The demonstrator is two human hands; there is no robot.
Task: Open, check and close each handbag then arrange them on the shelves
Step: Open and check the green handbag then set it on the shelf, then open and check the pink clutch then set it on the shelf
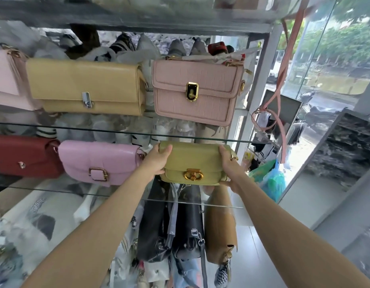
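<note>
A small olive-green handbag [192, 161] with a gold clasp stands upright and closed on the lower glass shelf [117, 194], at its right end. My left hand [158, 160] grips its left side, thumb across the front. Around the bag's right side curls my right hand [228, 165], with the thumb under the bottom corner. On the same shelf, to the left, stand a pink handbag [98, 163] and a dark red handbag [24, 155]. The upper glass shelf [76, 127] carries a yellow handbag [86, 86], a pale pink croc-textured handbag [195, 90] and part of a light pink bag [5, 80].
Below the lower shelf hang black bags [169, 231] and a tan bag [220, 225]. A pink strap [280, 125] dangles at the shelf unit's right post. Plastic bags [269, 179] lie on the floor at the right, beside a glass wall [325, 69].
</note>
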